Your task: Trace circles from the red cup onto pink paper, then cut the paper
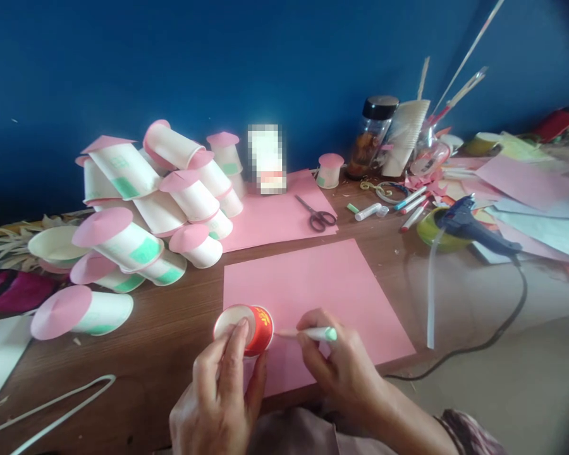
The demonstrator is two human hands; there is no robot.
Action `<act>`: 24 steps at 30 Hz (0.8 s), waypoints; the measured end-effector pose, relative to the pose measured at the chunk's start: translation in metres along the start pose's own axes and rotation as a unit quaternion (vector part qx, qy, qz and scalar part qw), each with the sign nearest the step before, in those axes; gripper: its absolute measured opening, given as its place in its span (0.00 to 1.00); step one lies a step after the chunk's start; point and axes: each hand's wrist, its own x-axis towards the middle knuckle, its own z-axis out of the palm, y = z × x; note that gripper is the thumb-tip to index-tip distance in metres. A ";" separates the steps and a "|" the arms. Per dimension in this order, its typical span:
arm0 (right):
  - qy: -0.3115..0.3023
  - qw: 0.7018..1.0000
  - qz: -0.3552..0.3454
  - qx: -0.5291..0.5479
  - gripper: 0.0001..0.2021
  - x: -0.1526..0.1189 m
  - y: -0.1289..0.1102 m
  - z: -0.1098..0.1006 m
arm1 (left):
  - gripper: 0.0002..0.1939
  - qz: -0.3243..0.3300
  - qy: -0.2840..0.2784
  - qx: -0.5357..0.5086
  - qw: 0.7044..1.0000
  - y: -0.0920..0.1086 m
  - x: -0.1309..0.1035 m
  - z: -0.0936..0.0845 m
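My left hand (pixel 222 385) has its fingers and thumb around a small red paper cup (pixel 260 330) with yellow print and a pale round end. That cup rests on a pink sheet of paper (pixel 308 278). In my right hand (pixel 339 357) is a white marker pen (pixel 317 333) with a green end. Its tip points left, close to the cup's right edge; whether they touch I cannot tell. Beyond the sheet lie black-handled scissors (pixel 321 219) on a second pink sheet (pixel 260 224).
White paper cups with pink cone tops (pixel 118 237) are heaped at the left. A glue gun (pixel 474 224) leans on a yellow-green roll at the right, its cord trailing forward. Behind stand a jar (pixel 370 139) and stacked cups (pixel 403 139). A white cord (pixel 71 404) lies front left.
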 end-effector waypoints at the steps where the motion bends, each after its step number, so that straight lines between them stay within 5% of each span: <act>1: 0.013 1.000 0.005 0.010 0.04 -0.001 0.000 -0.002 | 0.25 -0.001 -0.001 -0.005 1.000 0.000 0.000 0.000; 5: 0.064 0.996 0.016 0.054 0.06 0.002 0.000 -0.011 | 0.24 -0.010 -0.008 -0.021 1.000 -0.001 -0.004 0.001; 24: 0.048 0.995 0.051 0.067 0.04 0.032 0.008 0.012 | 0.26 -0.001 -0.019 0.012 1.000 0.000 -0.001 -0.003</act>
